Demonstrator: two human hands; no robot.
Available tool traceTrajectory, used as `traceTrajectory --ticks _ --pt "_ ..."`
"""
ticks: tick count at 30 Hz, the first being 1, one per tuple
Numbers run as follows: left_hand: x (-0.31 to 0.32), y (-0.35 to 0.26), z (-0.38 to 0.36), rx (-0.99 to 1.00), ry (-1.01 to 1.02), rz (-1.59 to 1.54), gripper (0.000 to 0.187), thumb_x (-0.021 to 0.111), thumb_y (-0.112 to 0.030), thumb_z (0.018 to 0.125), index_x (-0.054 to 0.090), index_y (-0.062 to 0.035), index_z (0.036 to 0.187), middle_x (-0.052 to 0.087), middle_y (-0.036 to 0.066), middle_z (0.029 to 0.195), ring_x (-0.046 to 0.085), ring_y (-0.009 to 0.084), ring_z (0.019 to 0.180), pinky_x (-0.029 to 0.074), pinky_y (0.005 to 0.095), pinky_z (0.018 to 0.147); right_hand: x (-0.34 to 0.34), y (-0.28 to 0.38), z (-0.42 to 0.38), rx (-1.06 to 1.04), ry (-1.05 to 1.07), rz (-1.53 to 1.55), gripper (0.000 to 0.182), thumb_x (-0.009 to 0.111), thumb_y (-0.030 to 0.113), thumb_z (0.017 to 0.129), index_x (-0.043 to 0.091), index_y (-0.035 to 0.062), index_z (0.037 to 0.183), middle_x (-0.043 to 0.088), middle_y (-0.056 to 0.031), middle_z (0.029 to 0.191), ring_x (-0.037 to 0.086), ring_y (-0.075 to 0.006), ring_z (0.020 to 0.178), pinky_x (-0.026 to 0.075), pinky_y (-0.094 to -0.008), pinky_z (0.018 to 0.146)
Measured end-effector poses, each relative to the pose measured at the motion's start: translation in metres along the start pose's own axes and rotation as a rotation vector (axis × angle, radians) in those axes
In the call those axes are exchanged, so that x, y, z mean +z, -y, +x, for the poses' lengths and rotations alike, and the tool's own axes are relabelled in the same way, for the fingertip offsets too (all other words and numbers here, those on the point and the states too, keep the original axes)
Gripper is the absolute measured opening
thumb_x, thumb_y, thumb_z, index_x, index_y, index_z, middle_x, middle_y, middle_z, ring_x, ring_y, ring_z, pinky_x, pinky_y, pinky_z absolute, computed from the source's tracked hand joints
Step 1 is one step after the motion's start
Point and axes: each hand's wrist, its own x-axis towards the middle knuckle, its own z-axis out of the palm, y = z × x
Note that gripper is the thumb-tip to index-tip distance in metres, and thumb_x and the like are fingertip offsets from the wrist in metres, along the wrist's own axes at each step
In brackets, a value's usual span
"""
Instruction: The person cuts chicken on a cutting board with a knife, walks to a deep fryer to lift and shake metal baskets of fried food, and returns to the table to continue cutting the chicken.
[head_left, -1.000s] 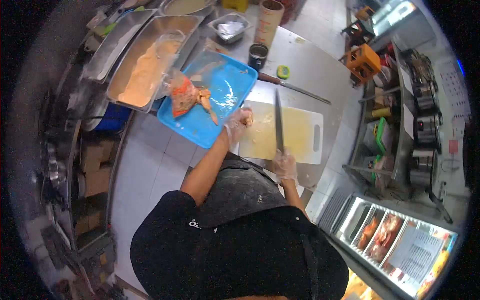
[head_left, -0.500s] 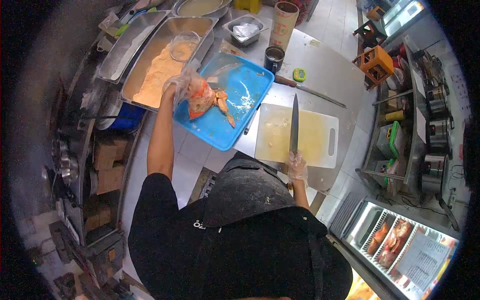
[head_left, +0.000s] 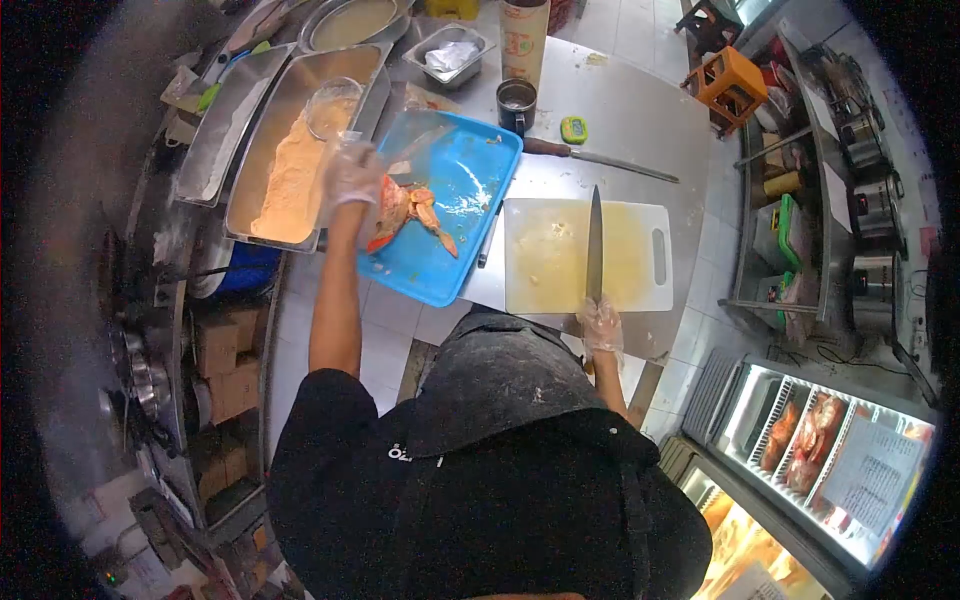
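Note:
My left hand (head_left: 353,178), in a clear plastic glove, is over the left edge of a blue tray (head_left: 425,285). It is next to raw meat in reddish coating (head_left: 391,216) that looks like poultry; motion blur hides whether its fingers grip anything. Smaller pale pieces (head_left: 428,212) lie against that meat in the tray. My right hand (head_left: 601,325), also gloved, is closed round the handle of a long knife (head_left: 595,250). The blade points away from me over a white cutting board (head_left: 640,285) with a wet, yellowish surface.
Left of the tray stands a steel pan of orange powder (head_left: 287,190) with a round clear-looking bowl (head_left: 335,108). Beyond the board lie a sharpening steel (head_left: 620,166), a green timer (head_left: 573,129) and a dark metal mug (head_left: 516,106). A lit display case (head_left: 745,400) stands at lower right.
My left hand has shifted up and left relative to the tray, off the meat it covered before. My right hand still holds the knife over the board. The camera view has turned slightly.

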Motion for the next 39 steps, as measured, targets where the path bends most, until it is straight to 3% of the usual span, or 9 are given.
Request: traceTrajectory --ticks 10,13,15,17,20,27,34,36,39 --pt "0.123 0.037 -0.024 0.615 0.416 0.638 0.022 0.047 -0.016 0.077 0.063 -0.0083 0.091 0.06 0.015 0.093 0.058 0.0288 0.089 0.046 0.0396 0.076 -0.028 0.009 -0.007 0.094 0.126 -0.163 0.03 0.055 0.027 0.074 0.055 0.012 0.1 0.05 -0.0142 0.105 0.051 -0.0293 0.093 0.043 -0.0403 0.076" --pt "0.099 0.023 -0.013 0.533 0.253 0.276 0.022 0.053 -0.023 0.075 0.063 -0.0085 0.088 0.062 0.015 0.083 0.06 0.0253 0.077 0.048 0.0371 0.066 -0.021 -0.006 -0.006 0.029 0.035 -0.167 0.029 0.056 0.029 0.072 0.054 0.0083 0.093 0.053 -0.0132 0.097 0.054 -0.0295 0.085 0.045 -0.0399 0.067" --pt "0.072 -0.004 -0.014 -0.412 0.504 -0.725 0.027 0.054 -0.031 0.077 0.06 -0.009 0.091 0.06 0.014 0.08 0.058 0.0197 0.062 0.046 0.0311 0.052 -0.008 -0.02 -0.012 -0.069 -0.063 -0.223 0.028 0.056 0.03 0.073 0.054 0.0078 0.09 0.055 -0.0127 0.091 0.055 -0.0295 0.08 0.045 -0.04 0.063" --pt "0.038 -0.026 -0.018 -0.502 0.517 -0.976 0.027 0.054 -0.033 0.079 0.058 -0.0098 0.092 0.059 0.013 0.075 0.055 0.0174 0.055 0.043 0.0278 0.046 -0.004 -0.025 -0.015 0.099 -0.086 -0.122 0.025 0.054 0.031 0.076 0.054 0.008 0.086 0.055 -0.0119 0.082 0.056 -0.0291 0.072 0.045 -0.04 0.059" --pt "0.048 -0.014 -0.027 -0.055 0.259 -1.165 0.029 0.051 -0.035 0.083 0.053 -0.0067 0.085 0.055 0.01 0.062 0.048 0.015 0.043 0.037 0.0238 0.037 0.009 -0.04 -0.019 -0.072 -0.203 -0.199 0.023 0.053 0.031 0.078 0.055 0.0085 0.083 0.053 -0.0135 0.075 0.055 -0.0299 0.066 0.044 -0.041 0.057" --pt "0.031 -0.077 -0.046 -0.463 0.258 -1.246 0.029 0.054 -0.031 0.081 0.051 -0.0044 0.069 0.052 0.008 0.057 0.05 0.0166 0.048 0.04 0.0271 0.041 0.01 -0.061 -0.02 -0.476 -0.503 -0.22 0.022 0.051 0.025 0.079 0.055 0.0042 0.08 0.052 -0.0145 0.072 0.053 -0.0309 0.064 0.045 -0.0407 0.059" --pt "0.09 -0.169 -0.079 0.158 0.493 -1.052 0.034 0.046 -0.032 0.085 0.055 -0.0008 0.074 0.057 0.015 0.067 0.056 0.0243 0.06 0.047 0.0373 0.054 -0.032 -0.034 -0.021 0.089 -0.259 -0.007 0.028 0.051 0.027 0.078 0.057 0.0025 0.089 0.057 -0.0176 0.082 0.055 -0.0348 0.071 0.045 -0.0425 0.066" --pt "0.12 -0.187 -0.099 -0.165 0.864 -2.002 0.031 0.043 -0.031 0.087 0.055 -0.0036 0.094 0.058 0.016 0.081 0.057 0.0258 0.073 0.049 0.0378 0.067 -0.006 -0.069 -0.019 0.036 -0.348 -0.147 0.028 0.049 0.028 0.08 0.057 0.0041 0.092 0.058 -0.0178 0.083 0.056 -0.0336 0.072 0.045 -0.0415 0.067" --pt "0.187 -0.177 -0.146 -0.478 0.718 -1.875 0.035 0.041 -0.031 0.088 0.044 -0.0066 0.112 0.058 0.014 0.088 0.056 0.0273 0.084 0.047 0.0391 0.076 -0.015 -0.075 -0.029 -0.187 -0.431 -0.372 0.028 0.049 0.029 0.08 0.057 0.0054 0.092 0.058 -0.0186 0.083 0.057 -0.0324 0.076 0.045 -0.0406 0.069"
